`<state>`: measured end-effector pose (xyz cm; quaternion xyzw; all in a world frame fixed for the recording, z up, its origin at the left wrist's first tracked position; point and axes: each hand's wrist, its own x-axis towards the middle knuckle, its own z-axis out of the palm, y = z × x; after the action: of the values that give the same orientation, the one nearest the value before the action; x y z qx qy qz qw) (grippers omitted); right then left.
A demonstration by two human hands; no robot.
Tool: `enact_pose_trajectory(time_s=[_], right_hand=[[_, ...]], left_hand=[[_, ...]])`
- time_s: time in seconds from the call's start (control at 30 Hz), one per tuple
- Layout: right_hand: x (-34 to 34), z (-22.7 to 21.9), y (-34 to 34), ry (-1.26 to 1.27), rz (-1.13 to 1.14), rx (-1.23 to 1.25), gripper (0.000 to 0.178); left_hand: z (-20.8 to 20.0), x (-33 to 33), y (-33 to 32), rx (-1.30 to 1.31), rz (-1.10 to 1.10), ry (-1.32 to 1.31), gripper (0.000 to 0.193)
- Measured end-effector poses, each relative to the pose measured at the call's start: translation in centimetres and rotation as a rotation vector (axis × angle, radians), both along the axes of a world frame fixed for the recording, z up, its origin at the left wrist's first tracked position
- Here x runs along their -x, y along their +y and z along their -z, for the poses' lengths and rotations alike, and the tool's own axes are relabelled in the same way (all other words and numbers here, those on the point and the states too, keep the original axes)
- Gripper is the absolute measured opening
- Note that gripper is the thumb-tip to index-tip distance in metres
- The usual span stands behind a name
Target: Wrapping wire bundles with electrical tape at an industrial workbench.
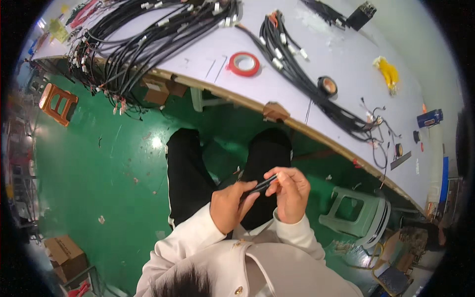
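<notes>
Above my lap, my left hand is closed around a short black cable, thumb along its top. The cable slants up to the right, toward my right hand. There the thumb and fingers pinch its far end, where something small and pale shows at the fingertips, too small to name. The cable's lower end is hidden behind my left hand. On the table beyond lie a bundle of black cables with white tags and a roll of red tape.
A white table curves across ahead, its wooden edge nearest my knees. A large heap of black cables hangs over its left edge. Black tape and yellow gloves lie farther right. Stools stand on the green floor.
</notes>
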<state>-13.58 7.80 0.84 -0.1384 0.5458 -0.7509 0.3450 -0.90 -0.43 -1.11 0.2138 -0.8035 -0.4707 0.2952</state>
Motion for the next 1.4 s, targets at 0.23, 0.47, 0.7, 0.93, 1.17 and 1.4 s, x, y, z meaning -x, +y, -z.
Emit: enact_pose_trajectory(time_s=[0.23, 0.47, 0.7, 0.93, 1.17, 1.4], right_hand=[[5.5, -5.6, -3.2, 0.803, -0.382, -0.097, 0.021], [10.1, -5.8, -16.3, 1.717, -0.204, -0.185, 0.044], [11.1, -6.8, -18.2, 1.863, -0.341, -0.179, 0.049], [6.8, -2.2, -3.5, 0.290, -0.479, 0.085, 0.081], [2.5, 0.8, -2.0, 0.122, -0.527, 0.097, 0.073], [2.3, 0.3, -1.3, 0.154, -0.597, 0.151, 0.070]], left_hand=[[-0.6, -1.1, -1.3, 0.071, -0.127, 0.088, 0.026], [-1.8, -1.8, -2.1, -0.255, -0.211, 0.186, 0.018], [-1.7, -2.7, -3.1, -0.371, -0.268, 0.192, 0.016], [-2.6, -2.7, -2.6, -0.399, -0.040, 0.223, 0.028], [-4.1, -2.0, -2.2, -0.545, 0.209, 0.061, 0.065], [-4.3, -1.6, -1.7, -0.580, 0.194, 0.148, 0.064]])
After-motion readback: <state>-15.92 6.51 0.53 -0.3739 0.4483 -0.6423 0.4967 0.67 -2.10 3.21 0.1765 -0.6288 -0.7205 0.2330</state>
